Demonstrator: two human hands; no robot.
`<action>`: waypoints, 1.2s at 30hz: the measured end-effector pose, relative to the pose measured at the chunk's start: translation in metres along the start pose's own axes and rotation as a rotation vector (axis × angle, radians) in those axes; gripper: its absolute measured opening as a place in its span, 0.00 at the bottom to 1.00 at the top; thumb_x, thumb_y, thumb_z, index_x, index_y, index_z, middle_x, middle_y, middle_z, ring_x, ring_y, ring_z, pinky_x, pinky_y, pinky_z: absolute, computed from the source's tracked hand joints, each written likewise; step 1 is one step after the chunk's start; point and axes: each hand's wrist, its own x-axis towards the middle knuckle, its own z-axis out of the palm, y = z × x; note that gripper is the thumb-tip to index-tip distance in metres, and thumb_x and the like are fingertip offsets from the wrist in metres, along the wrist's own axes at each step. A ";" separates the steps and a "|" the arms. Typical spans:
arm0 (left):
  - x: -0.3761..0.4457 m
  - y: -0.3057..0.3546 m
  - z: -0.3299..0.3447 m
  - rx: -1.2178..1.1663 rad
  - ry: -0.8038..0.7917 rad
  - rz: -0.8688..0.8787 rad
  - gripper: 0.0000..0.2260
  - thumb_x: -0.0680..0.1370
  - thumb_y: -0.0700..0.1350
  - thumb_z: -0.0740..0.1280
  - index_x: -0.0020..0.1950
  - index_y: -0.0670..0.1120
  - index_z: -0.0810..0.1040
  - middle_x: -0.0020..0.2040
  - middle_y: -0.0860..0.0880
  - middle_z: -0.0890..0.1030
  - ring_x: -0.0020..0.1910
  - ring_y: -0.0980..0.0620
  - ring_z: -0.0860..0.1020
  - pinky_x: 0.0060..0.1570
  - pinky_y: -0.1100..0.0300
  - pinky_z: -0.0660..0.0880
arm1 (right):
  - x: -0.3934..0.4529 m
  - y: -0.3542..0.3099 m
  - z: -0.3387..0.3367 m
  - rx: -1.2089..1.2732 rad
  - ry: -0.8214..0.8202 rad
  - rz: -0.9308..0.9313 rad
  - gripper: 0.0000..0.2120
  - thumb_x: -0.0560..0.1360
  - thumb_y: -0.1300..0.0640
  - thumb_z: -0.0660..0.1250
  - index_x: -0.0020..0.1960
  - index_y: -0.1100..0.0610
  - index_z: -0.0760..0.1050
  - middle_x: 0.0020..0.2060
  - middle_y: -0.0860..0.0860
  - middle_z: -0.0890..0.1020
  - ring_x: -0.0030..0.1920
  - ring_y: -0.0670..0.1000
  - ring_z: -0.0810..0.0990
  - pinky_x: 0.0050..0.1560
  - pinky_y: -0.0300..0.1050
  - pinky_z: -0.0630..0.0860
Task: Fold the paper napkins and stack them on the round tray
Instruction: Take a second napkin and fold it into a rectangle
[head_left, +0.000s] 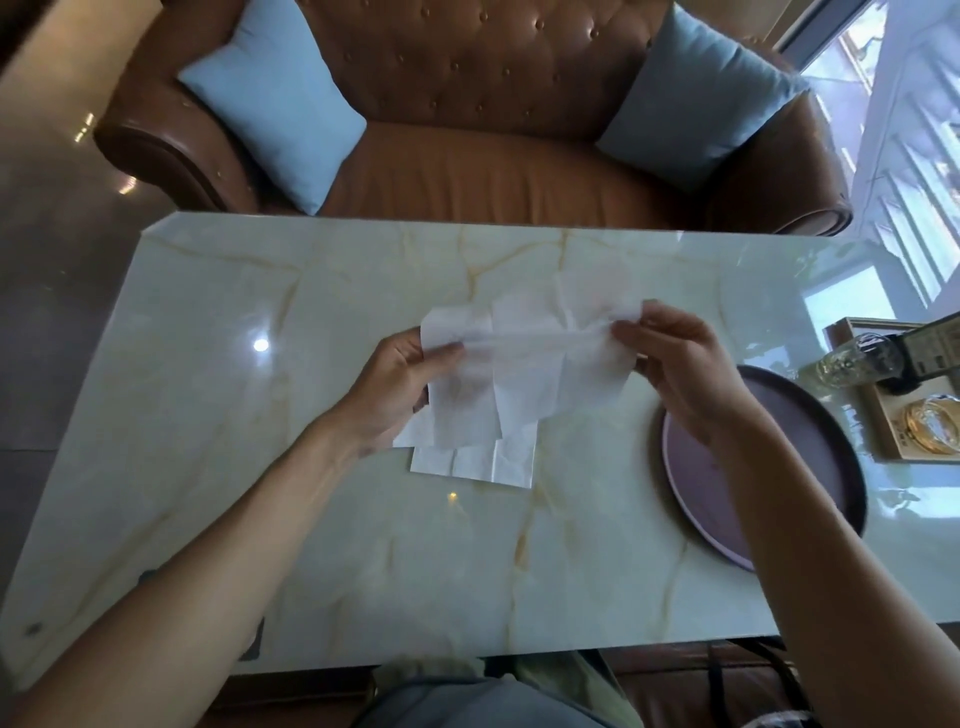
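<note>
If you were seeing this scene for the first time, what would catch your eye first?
The thin white napkin stretched above the middle of the marble table, the left hand and right hand pinching its ends. Under it more napkins lie flat, and the round tray sits to the right with no napkins visible on it.

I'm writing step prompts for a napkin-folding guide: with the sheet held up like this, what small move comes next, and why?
Probably bring the two held ends together to make the first fold. The left hand and right hand each pinch an end of the napkin, which is spread open and creased above the table, while the round tray holds no napkins.
</note>
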 end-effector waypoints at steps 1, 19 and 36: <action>-0.001 0.009 0.002 0.004 -0.007 0.036 0.11 0.81 0.36 0.65 0.53 0.46 0.87 0.50 0.45 0.88 0.47 0.48 0.86 0.48 0.55 0.83 | -0.001 -0.009 0.000 0.015 -0.010 -0.036 0.17 0.77 0.71 0.64 0.43 0.55 0.87 0.43 0.50 0.88 0.45 0.49 0.85 0.48 0.42 0.80; 0.015 0.020 0.000 -0.213 -0.132 -0.181 0.24 0.75 0.47 0.60 0.71 0.44 0.75 0.51 0.43 0.83 0.48 0.47 0.81 0.46 0.56 0.79 | 0.005 -0.012 -0.021 -0.246 -0.038 -0.057 0.16 0.78 0.72 0.62 0.59 0.57 0.80 0.43 0.53 0.83 0.43 0.50 0.82 0.46 0.38 0.77; 0.010 0.049 0.012 0.969 -0.140 0.124 0.07 0.79 0.47 0.72 0.56 0.57 0.84 0.53 0.61 0.84 0.54 0.65 0.80 0.53 0.69 0.72 | 0.023 0.003 0.064 -1.021 -0.456 -0.129 0.06 0.75 0.53 0.74 0.52 0.49 0.82 0.43 0.42 0.82 0.43 0.38 0.79 0.45 0.33 0.70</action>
